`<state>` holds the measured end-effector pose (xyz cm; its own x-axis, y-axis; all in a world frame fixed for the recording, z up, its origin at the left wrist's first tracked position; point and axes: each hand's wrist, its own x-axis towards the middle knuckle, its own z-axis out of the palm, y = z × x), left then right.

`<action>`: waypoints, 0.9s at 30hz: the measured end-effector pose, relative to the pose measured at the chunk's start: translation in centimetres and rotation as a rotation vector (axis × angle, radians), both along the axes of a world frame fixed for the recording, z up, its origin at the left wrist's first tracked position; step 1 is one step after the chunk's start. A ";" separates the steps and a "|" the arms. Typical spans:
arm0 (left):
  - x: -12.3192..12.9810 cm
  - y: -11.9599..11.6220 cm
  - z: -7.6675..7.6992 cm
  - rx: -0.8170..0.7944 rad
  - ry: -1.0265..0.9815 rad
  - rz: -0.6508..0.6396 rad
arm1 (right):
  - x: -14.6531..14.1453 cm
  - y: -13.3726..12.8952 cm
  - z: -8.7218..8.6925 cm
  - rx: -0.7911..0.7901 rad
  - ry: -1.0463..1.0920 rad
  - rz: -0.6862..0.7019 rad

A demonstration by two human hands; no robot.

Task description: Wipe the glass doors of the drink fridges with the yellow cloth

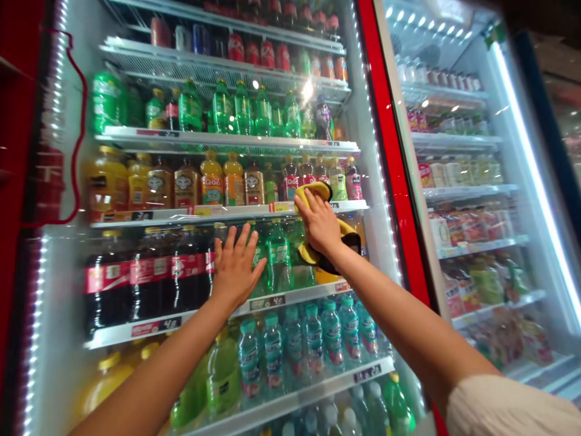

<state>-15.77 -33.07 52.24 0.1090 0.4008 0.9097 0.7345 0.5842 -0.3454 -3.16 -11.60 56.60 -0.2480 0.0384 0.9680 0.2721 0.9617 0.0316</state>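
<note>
My left hand [236,269] lies flat with its fingers spread against the glass door of a drinks fridge, in front of the dark cola bottles [152,275] and green soda bottles [278,260]. Higher and to the right, my right hand [320,224] presses a yellow cloth with black edging [349,232] against the same glass. The cloth's top sticks out above my fingertips, and its lower folds hang beside and beneath the palm. Part of it is hidden under the hand.
Behind the glass, several white shelves [227,142] carry bottles and cans. A red door frame [385,115] borders the right side, with a second lit fridge [458,192] beyond it. A red cord-like loop [83,121] shows at the left.
</note>
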 end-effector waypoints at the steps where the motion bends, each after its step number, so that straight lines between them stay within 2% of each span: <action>1: 0.0 0.0 0.0 0.005 0.001 -0.004 | 0.3 1.2 -0.1 -0.042 0.058 -0.003; 2: 0.0 0.0 0.0 0.007 0.002 -0.010 | 0.6 2.3 -0.7 -0.092 0.119 -0.010; 4: 0.0 0.0 0.0 0.011 0.004 -0.025 | 1.0 3.7 -3.0 -0.175 0.222 -0.037; 6: 0.1 0.2 -0.1 0.025 0.009 -0.039 | 1.0 4.0 -5.3 -0.199 0.261 -0.062; 8: 0.7 0.8 -0.2 0.069 0.006 -0.047 | 0.8 3.6 -6.3 -0.174 0.251 -0.070; 11: 2.3 2.8 -0.4 0.093 -0.021 -0.071 | 0.7 3.5 -5.3 -0.147 0.238 -0.064; 14: 4.1 5.2 -0.1 -0.050 -0.055 -0.112 | 1.0 3.9 -5.0 -0.192 0.224 -0.090; 17: 5.3 7.0 1.0 -0.189 -0.072 -0.160 | 1.6 3.5 -6.5 -0.251 0.198 -0.157; 19: 5.5 8.0 1.9 -0.254 -0.064 -0.198 | 2.0 3.3 -6.9 -0.243 0.157 -0.178; 22: 5.4 9.3 3.5 -0.299 -0.032 -0.243 | 2.7 4.7 -5.4 -0.216 0.094 -0.136; 25: 5.0 10.1 4.6 -0.314 0.032 -0.258 | 3.5 6.9 -4.2 -0.322 0.211 -0.104; 27: 4.9 10.1 4.9 -0.321 0.062 -0.260 | 3.7 7.4 -5.0 -0.451 0.341 -0.113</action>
<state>-10.88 -22.93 57.10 0.2945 0.6150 0.7315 0.8153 0.2376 -0.5280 0.53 -4.22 51.57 0.1051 0.4743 0.8741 0.2970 0.8239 -0.4827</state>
